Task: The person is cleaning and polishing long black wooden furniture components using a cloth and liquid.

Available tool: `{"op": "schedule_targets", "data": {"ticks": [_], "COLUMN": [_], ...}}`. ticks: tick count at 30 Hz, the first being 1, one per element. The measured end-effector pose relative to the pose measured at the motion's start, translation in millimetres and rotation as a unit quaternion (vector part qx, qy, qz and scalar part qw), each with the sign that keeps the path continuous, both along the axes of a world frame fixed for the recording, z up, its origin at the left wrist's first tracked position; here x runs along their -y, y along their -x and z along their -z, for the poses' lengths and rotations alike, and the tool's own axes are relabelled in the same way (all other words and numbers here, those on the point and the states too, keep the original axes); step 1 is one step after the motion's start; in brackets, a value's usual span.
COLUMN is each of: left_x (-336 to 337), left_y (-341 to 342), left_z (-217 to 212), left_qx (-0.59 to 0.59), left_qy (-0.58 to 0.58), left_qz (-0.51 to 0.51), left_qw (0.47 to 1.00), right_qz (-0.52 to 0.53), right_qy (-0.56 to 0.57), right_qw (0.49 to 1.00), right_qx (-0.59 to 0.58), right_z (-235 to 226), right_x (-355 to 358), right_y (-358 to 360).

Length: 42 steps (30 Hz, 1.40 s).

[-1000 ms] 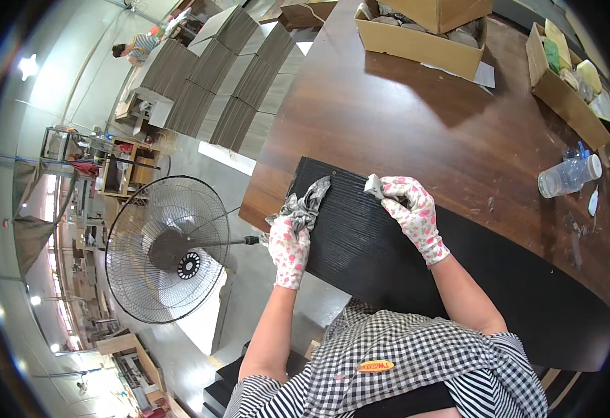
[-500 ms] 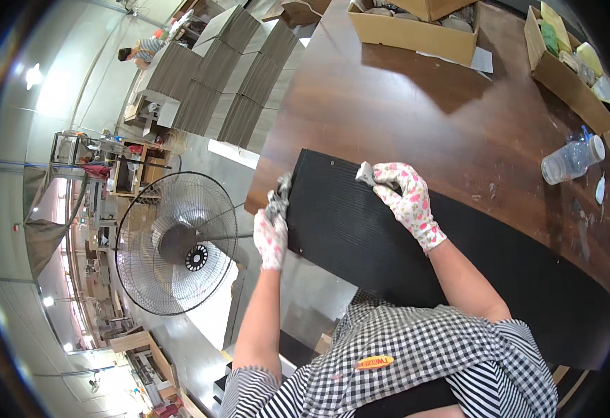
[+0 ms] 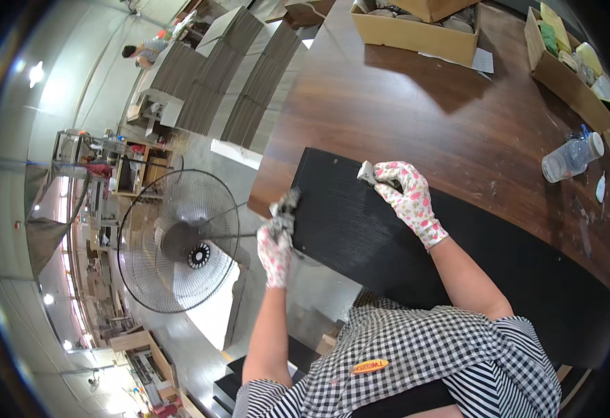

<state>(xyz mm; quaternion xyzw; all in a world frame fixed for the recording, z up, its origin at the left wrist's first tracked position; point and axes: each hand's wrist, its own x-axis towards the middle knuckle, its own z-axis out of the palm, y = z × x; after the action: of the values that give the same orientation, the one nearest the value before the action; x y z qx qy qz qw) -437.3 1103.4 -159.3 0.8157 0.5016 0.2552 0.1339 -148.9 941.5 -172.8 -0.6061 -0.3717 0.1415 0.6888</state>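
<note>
A long black board [image 3: 347,216] with a fine ribbed grain lies on the brown table, its narrow end at the left. My left hand [image 3: 275,254], in a flowered glove, is closed on a grey, smudged rag [image 3: 284,207] at that narrow end. Over the board's far edge, my right hand [image 3: 409,198], gloved alike, pinches a small pale block [image 3: 366,172]. The block is at the board's surface; whether it touches cannot be made out. Part of it is hidden by my fingers.
On the brown table [image 3: 388,104] stand a cardboard box [image 3: 416,42] and a second filled box [image 3: 569,76]. A clear bottle [image 3: 573,159] is at the right. A caged fan [image 3: 180,240] stands left of the table, before stacked grey boards [image 3: 242,76]. A person [image 3: 145,52] is far off.
My left hand and the rag have moved a little nearer to me and right along the board's narrow end. My right hand has hardly moved; the pale block has turned slightly.
</note>
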Motion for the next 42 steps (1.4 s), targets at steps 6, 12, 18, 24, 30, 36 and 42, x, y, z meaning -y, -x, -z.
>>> {"op": "schedule_targets", "data": {"ticks": [6, 12, 18, 24, 30, 36, 42], "left_x": [19.2, -8.7, 14.6, 6.1, 3.6, 23.3, -73.3], "left_y": [-38.5, -47.0, -73.3, -113.1, -126.4, -131.1, -142.2], "left_z": [-27.9, -21.5, -24.2, -34.3, -32.7, -16.4, -5.7], "left_qx": [0.169, -0.056, 0.164, 0.037, -0.038, 0.005, 0.062], "left_qy": [0.125, -0.032, 0.179, 0.012, -0.057, -0.117, -0.046], "left_qz": [0.095, 0.046, 0.129, 0.21, 0.272, 0.301, 0.171], "left_qw": [0.973, 0.997, 0.961, 0.977, 0.96, 0.947, 0.982], "right_qz": [-0.019, -0.011, -0.011, -0.002, 0.004, 0.025, 0.004], "right_qy": [-0.011, -0.001, -0.014, -0.013, -0.025, -0.015, -0.023], "right_qw": [0.997, 1.0, 0.996, 0.999, 0.997, 0.999, 0.999], "right_qx": [-0.074, -0.016, -0.092, -0.04, -0.066, -0.022, -0.042], "right_z": [5.3, -11.3, -2.4, -11.3, -9.7, -11.2, -18.3], "right_x": [1.8, 7.6, 7.0, 7.0, 1.6, 7.6, 4.9], "right_y": [3.3, 3.7, 0.5, 6.6, 5.1, 1.9, 4.8]}}
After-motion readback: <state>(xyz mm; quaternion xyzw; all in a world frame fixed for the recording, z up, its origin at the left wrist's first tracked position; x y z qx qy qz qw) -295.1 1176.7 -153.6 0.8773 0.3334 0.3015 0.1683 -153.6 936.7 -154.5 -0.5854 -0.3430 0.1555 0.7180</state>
